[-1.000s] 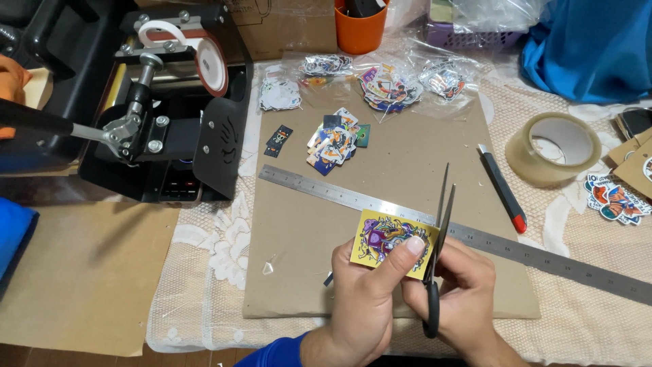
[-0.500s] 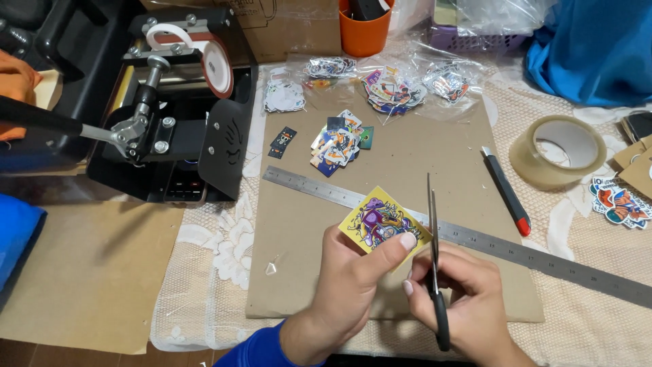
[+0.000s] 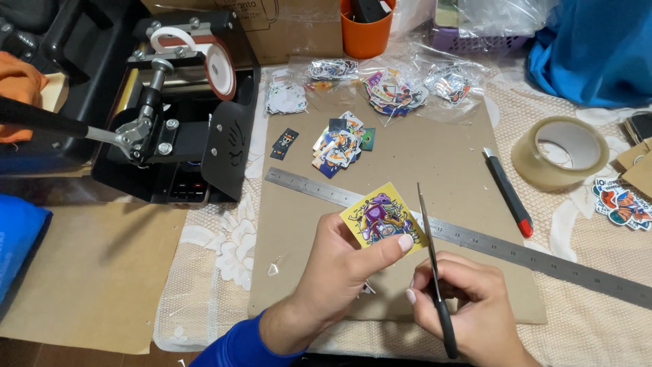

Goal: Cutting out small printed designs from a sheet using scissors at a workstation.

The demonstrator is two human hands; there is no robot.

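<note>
The left hand [image 3: 339, 272] pinches a yellow sticker [image 3: 382, 219] at its lower edge: the thumb lies across the near right corner on top, the other fingers are curled beneath and mostly hidden. The sticker is square, tilted like a diamond, with a purple figure printed on it, and it is held above the cardboard sheet [image 3: 407, 156], just over the steel ruler [image 3: 489, 243] that runs slantwise across the sheet.

The right hand [image 3: 462, 306] is closed round the black handles of the scissors [image 3: 432, 265]. The blades point away from the person, nearly shut, and run up along the sticker's right edge, touching or just beside it; whether paper sits between the blades cannot be told.

Farther up the cardboard lies a small heap of cut stickers [image 3: 339, 143], and beyond it bags of more stickers [image 3: 394, 92]. A black and red knife [image 3: 508, 192] lies to the right of the ruler's middle, with a tape roll [image 3: 560, 151] beside it on the lace cloth [image 3: 224, 245]. An orange cup [image 3: 367, 30] stands at the far edge. A black press [image 3: 170, 115] sits to the left of the cardboard.
</note>
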